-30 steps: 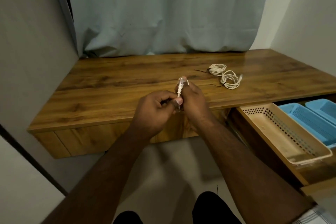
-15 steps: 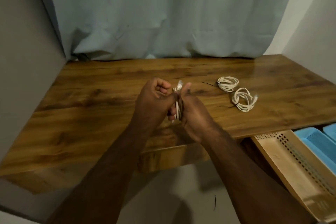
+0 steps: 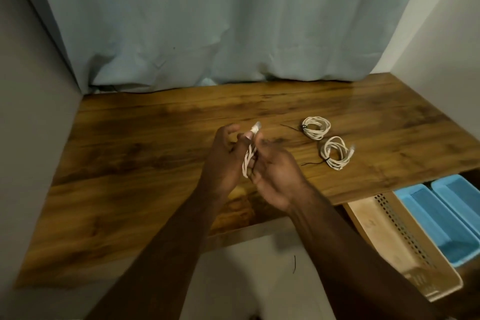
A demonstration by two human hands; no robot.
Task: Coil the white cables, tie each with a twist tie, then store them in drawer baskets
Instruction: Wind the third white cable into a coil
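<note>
Since a moment ago your left hand (image 3: 224, 161) is opening up: it was a closed fist against the bundle and now its upper fingers are lifting and spreading apart, while the thumb side is still lying against the coiled white cable (image 3: 248, 157). Your view is also sitting a little higher and further right than it was, so both blue baskets are showing. Your right hand (image 3: 272, 176) is curling round the coil from the right, fingers wrapped about its lower loops, and the cable's plug end (image 3: 255, 128) is sticking up above both hands. You are holding the coil upright in the air above the middle of the wooden desk (image 3: 145, 153), clear of its surface. Whether a tie is on this coil cannot be told, since your fingers are covering it.

Two more coiled cables are lying on the desk to your right, well apart from your hands: the far coil (image 3: 316, 127) and the near coil (image 3: 335, 152), just beside each other, each bound with a dark twist tie whose thin tail is trailing left across the wood. Below the desk's right edge the drawer is standing open, with a beige basket (image 3: 405, 249) nearest you and a blue basket (image 3: 439, 221) just beside it, then a second blue basket (image 3: 465, 197) at the frame edge
</note>
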